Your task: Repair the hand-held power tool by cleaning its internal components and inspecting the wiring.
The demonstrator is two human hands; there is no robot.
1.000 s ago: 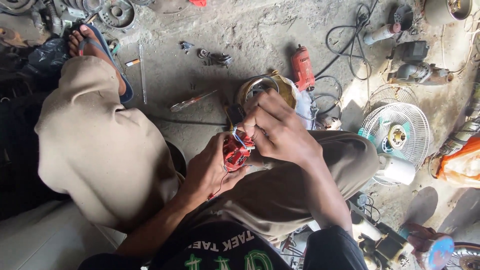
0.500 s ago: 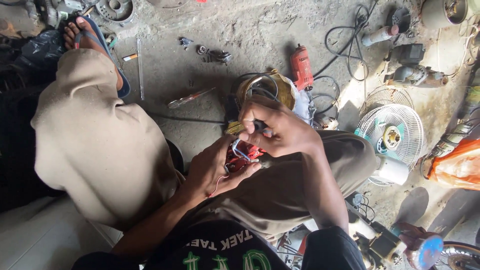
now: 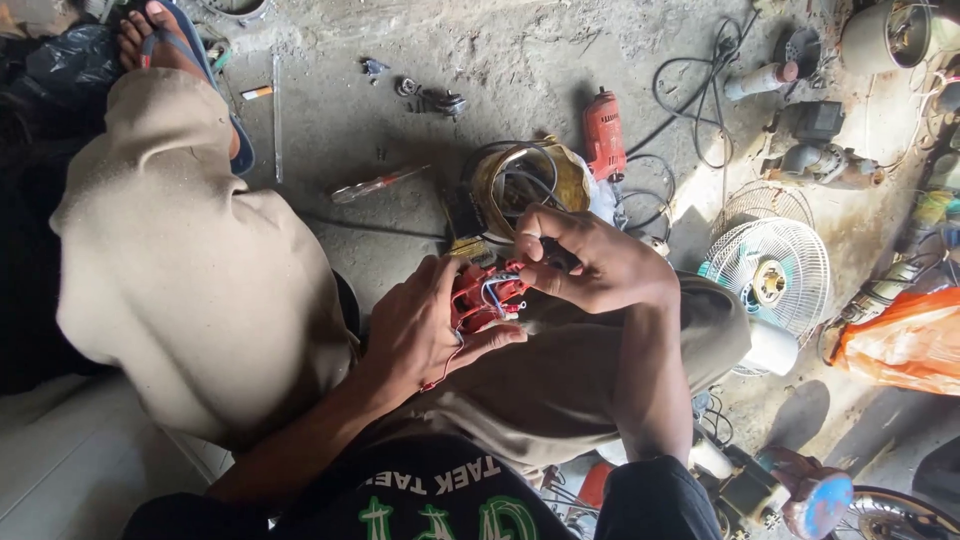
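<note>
My left hand (image 3: 425,325) holds a small red electrical part (image 3: 480,298) with thin blue, red and white wires, over my lap. My right hand (image 3: 595,262) comes from the right and pinches the wires at the top of that part with its fingertips. Both hands sit above my beige trousers (image 3: 200,270). Just beyond the hands lies a round brass-coloured housing with coiled wires (image 3: 530,180) on the concrete floor.
On the floor lie a red power tool (image 3: 603,135), a screwdriver (image 3: 378,184), a white fan grille (image 3: 770,275), black cables (image 3: 700,90), grey motor parts (image 3: 820,155) and an orange bag (image 3: 900,340). My foot in a blue sandal (image 3: 165,40) is at the top left.
My view has shifted slightly. My right hand's fingers have moved from over the red part to pinching its wires at the top; my left hand keeps hold of it.
</note>
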